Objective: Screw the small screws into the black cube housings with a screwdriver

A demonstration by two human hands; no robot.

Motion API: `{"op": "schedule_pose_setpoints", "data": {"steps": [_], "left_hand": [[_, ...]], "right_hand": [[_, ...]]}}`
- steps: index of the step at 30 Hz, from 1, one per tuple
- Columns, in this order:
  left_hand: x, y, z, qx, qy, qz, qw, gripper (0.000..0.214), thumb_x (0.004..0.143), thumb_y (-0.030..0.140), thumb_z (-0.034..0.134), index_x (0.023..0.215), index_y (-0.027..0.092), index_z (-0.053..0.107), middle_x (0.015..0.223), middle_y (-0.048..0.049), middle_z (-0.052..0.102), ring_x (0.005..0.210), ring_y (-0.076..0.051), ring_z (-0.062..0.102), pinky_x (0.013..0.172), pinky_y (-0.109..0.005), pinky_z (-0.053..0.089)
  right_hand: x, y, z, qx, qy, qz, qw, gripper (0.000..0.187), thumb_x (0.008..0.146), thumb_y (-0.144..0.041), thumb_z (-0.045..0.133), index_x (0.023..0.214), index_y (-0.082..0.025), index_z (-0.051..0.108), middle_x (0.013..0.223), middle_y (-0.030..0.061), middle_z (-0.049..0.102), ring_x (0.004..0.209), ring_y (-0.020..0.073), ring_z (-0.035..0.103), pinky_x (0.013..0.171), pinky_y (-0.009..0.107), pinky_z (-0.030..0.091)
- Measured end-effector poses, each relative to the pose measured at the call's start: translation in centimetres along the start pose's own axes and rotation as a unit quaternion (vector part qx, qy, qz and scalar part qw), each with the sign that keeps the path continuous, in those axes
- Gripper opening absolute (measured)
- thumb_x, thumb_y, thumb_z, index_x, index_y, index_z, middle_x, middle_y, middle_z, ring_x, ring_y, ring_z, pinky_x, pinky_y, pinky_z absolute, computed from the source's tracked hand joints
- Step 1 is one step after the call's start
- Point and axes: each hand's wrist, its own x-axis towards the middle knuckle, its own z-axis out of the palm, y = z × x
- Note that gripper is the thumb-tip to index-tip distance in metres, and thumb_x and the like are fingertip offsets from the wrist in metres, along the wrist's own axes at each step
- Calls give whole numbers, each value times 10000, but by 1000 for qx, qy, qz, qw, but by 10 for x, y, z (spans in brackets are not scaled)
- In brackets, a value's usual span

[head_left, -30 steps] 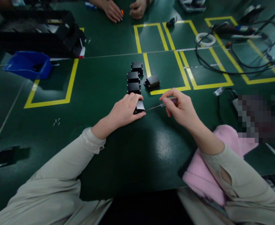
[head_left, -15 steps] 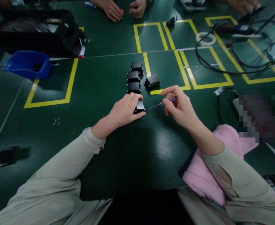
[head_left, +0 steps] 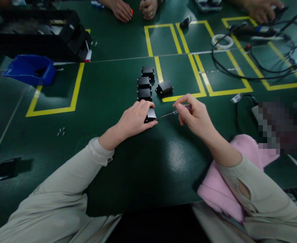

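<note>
My left hand is closed around a small black box on the green table, thumb at the near side and fingers over the top. In my right hand is a screwdriver, pinched by its clear handle. Its thin shaft slants left, and the tip meets the right end of the held box; the exact contact point is too small to make out. Just beyond my left hand, similar black boxes stand in a row. Another black box sits apart, right of that row.
Several small screws lie on the left. A blue bin stands beside a large black housing. Pink cloth lies under my right forearm. Cables loop at the right. Other people's hands rest across the table.
My right hand's fingers have shifted slightly on the screwdriver handle. My left hand and the box stay put. At the far right, another person's hand has moved further into view.
</note>
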Motion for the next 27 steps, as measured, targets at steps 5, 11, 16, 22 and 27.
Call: {"op": "schedule_pose_setpoints", "data": {"steps": [5,11,16,22,27], "left_hand": [[0,0,0,-3,0,2,1000,505,938,488,618,1311,185,462,1285,-120,587,1122,-292,575,887,-415,521],[0,0,-1,-9,-6,-2,1000,506,934,485,624,1313,193,457,1284,-117,585,1122,-289,573,876,-406,523],[0,1,-1,-9,-3,-1,1000,517,934,492,626,1316,187,459,1288,-114,580,1131,-290,571,871,-401,524],[-1,0,-1,-9,-2,-2,1000,512,932,485,632,1311,186,462,1279,-114,587,1125,-288,575,871,-402,525],[0,0,-1,-8,-6,-2,1000,506,937,490,621,1311,188,461,1290,-119,586,1137,-293,575,878,-410,525]], "right_hand": [[0,3,0,15,4,4,1000,129,1001,-361,573,1002,-235,548,563,-96,502,433,76,506,463,235,368],[0,2,-1,8,12,13,1000,216,997,-443,573,932,-239,545,506,-98,483,414,84,483,459,240,363],[1,2,-1,22,0,13,1000,173,989,-383,587,917,-231,547,494,-101,473,384,82,476,418,233,330],[2,2,-1,42,1,13,999,153,973,-362,607,931,-228,548,518,-102,490,404,76,492,441,225,371],[2,1,-1,25,-2,18,1000,192,980,-396,598,896,-232,547,477,-105,468,374,76,469,409,223,330]]}}
